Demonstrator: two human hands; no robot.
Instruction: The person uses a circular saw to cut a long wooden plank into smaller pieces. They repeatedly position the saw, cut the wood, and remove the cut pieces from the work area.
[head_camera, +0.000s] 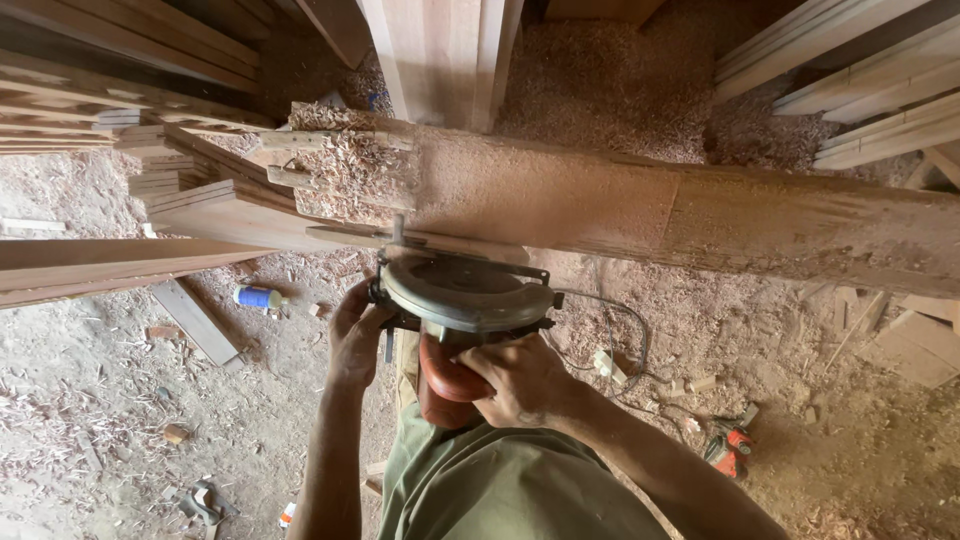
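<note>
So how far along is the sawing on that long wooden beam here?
Some cutting looks done: sawdust and shavings lie piled on the long wooden beam. In hand: the grey-guarded circular saw with its red body sits at the beam's near edge, left hand at its side, right hand on the handle. How much is left cannot be told; no cut line shows.

Single view, head-worn camera: looks steeply down from above the person's own chest, close over the left hand (355, 340) and right hand (520, 378) on a circular saw (465, 300) at frame centre. Faces forward across a long timber beam (760, 225) running left to right. Far edge takes in stacked boards (870, 80); near edge, sawdust-strewn floor (120, 400).
</note>
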